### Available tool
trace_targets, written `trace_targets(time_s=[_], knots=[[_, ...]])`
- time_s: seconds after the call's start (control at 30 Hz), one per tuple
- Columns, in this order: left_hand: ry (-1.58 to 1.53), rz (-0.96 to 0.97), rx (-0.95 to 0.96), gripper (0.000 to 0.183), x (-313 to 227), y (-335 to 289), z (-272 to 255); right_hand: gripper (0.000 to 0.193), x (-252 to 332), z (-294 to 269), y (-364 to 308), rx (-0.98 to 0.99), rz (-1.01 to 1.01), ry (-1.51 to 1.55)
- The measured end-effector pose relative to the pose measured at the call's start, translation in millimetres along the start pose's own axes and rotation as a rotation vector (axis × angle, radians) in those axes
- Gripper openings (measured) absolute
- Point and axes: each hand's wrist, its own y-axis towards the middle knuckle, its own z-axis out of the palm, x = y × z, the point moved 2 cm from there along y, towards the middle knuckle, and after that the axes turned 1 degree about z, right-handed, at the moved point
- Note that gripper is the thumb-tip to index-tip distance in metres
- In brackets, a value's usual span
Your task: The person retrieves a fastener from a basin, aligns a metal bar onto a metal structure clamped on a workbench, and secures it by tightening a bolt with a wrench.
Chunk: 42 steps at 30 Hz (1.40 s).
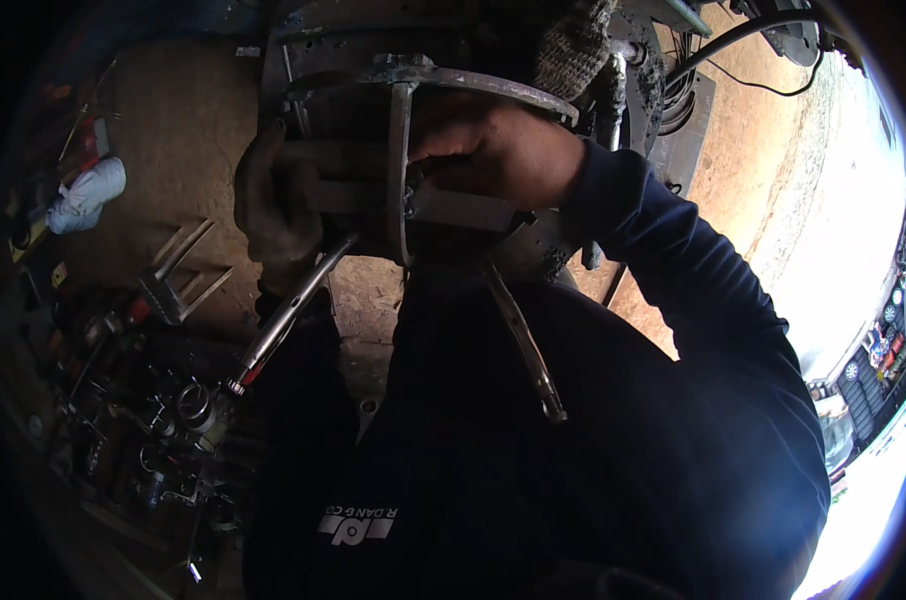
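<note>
A welded metal frame [401,130] with a curved top bar and an upright rod stands in front of me. My left hand [278,205], in a dark work glove, is closed around the left end of a flat metal bar [348,197] in the frame. My bare right hand [503,155] reaches under the curved bar. Its fingers are bent together beside the upright rod, partly behind it; what they pinch is hidden. Two locking pliers, one at left [295,305] and one at right [521,340], jut from the frame's lower side toward me.
A grey knitted glove or cloth [573,50] lies at the frame's upper right, near a dark cable [733,40]. On the left are a small pronged metal piece [183,275], a pale cloth bundle [88,195] and cluttered tools and metal parts [173,420].
</note>
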Motion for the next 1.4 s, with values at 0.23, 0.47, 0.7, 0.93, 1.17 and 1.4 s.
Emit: trace_targets(time_s=[0.23, 0.47, 0.7, 0.93, 1.17, 1.4], knots=[[-0.005, 0.039, 0.023, 0.046, 0, 2, 0, 0.035, 5, -2, -1, 0.029, 0.137, 0.049], [-0.002, 0.054, 0.003, 0.045, -4, 2, 3, 0.035, 0, -3, -3, 0.038, -0.020, -0.211], [-0.009, 0.068, 0.016, 0.045, -1, 0, 0, 0.034, 6, -4, -1, 0.036, -0.100, -0.224], [-0.058, 0.022, 0.005, 0.044, 3, -3, -1, 0.035, 3, 0, 2, -0.023, -0.075, -0.108], [-0.085, 0.029, 0.027, 0.045, 0, 0, 1, 0.033, 5, -1, -1, -0.034, 0.009, -0.130], [-0.074, 0.053, 0.016, 0.046, 3, -1, 2, 0.035, 1, -3, 0, -0.022, -0.151, -0.161]])
